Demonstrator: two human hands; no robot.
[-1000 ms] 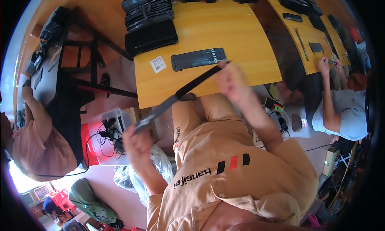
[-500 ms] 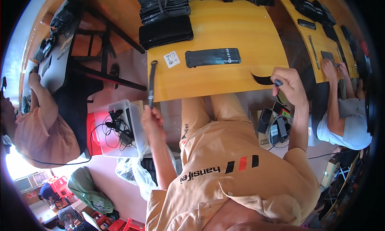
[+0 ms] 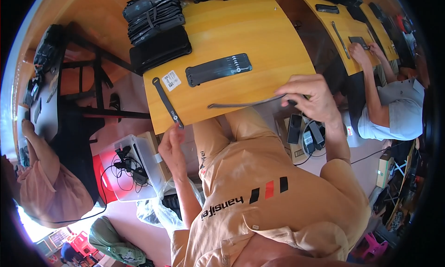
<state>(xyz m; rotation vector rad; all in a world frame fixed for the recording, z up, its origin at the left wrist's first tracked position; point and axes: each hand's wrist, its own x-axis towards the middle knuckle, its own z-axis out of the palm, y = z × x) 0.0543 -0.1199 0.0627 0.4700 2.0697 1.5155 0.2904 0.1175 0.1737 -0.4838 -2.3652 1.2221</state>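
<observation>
My left hand [image 3: 173, 149] is closed at the table's front edge, fingertips pinched at the lower end of a black strap [image 3: 165, 100]. That strap lies slantwise on the yellow table [image 3: 259, 30], with a slotted loop at its far end. My right hand [image 3: 311, 98] grips the end of another dark strap [image 3: 245, 103]. This second strap stretches leftward, low over the front edge. Between and beyond the hands rests a flat fanned set of dark straps [image 3: 218, 69] with white print. A white label [image 3: 171, 80] lies left of it.
Stacked black pouches [image 3: 160, 44] stand at the far left of the table. Left below is a clear bin [image 3: 134, 167] with cables; right below, a box of devices [image 3: 296, 142]. Co-workers sit at a black table [image 3: 55, 86] on the left and at yellow tables on the right.
The left-hand strap, upright before, now lies slanted on the table. My right hand's strap, curled before, is now stretched out leftward. The whole view has turned and shifted.
</observation>
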